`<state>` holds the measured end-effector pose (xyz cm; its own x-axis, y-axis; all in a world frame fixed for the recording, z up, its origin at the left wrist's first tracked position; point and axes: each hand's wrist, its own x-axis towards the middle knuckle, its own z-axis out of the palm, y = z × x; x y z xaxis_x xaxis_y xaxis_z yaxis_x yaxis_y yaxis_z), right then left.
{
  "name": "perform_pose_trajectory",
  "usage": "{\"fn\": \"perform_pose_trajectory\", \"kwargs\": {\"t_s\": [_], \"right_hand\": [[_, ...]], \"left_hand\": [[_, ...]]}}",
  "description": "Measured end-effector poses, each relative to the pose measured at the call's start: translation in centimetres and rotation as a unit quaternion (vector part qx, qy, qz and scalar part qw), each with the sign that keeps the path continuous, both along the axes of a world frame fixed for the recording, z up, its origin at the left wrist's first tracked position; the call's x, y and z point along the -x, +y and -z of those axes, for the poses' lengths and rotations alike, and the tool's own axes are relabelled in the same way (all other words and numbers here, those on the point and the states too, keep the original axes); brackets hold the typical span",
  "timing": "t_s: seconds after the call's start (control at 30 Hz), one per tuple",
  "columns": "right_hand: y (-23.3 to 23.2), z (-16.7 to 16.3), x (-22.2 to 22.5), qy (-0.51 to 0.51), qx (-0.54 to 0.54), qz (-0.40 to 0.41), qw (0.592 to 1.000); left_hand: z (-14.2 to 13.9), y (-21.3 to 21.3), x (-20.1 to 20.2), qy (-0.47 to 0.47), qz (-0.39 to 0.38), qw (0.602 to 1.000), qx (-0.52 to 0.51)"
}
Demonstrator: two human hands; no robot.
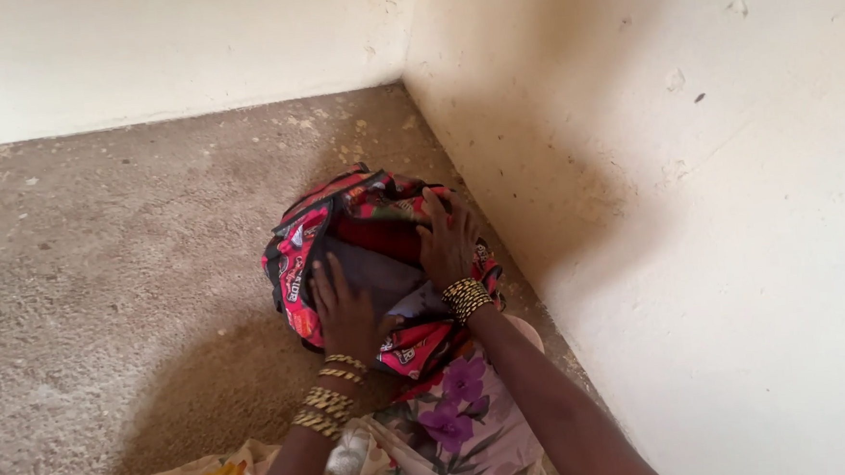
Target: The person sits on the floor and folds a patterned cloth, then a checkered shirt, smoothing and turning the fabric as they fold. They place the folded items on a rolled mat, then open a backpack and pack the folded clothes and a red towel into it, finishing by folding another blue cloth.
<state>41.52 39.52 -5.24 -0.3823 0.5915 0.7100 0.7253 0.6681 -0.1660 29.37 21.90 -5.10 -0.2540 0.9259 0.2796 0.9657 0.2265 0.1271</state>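
A red patterned bag (298, 258) is sitting open on the floor (107, 283) in the wall corner. Both hands, left hand (345, 314) and right hand (447, 241), are lying spread flat on the grey cloth (376, 274) inside. It looks soft and light; the rim seems the best hold.

A rough, gritty concrete floor (107, 283) meets two pale plastered walls (710, 203) at a corner, and a floral-printed cloth (471, 428) with purple blossoms lies at the lower edge.
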Motion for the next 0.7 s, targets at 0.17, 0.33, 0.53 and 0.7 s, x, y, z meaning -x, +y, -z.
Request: {"fn": "perform_pose_trajectory", "kwargs": {"t_s": [0.17, 0.33, 0.53, 0.7], "right_hand": [[0.5, 2.3, 0.6, -0.187, 0.259, 0.051, 0.946], [1.9, 4.8, 1.5, -0.201, 0.182, 0.043, 0.961], [3.6, 5.4, 3.1, -0.292, 0.174, 0.086, 0.936], [9.9, -1.2, 2.3, 0.026, 0.081, 0.030, 0.996]], "left_hand": [[0.8, -2.2, 1.3, -0.175, 0.108, 0.972, 0.116], [2.4, -1.5, 0.7, -0.088, 0.102, 0.983, 0.121], [2.4, 0.4, -2.2, -0.163, 0.155, 0.965, 0.134], [-2.4, 2.9, -0.3, -0.183, 0.088, 0.970, -0.134]]}}
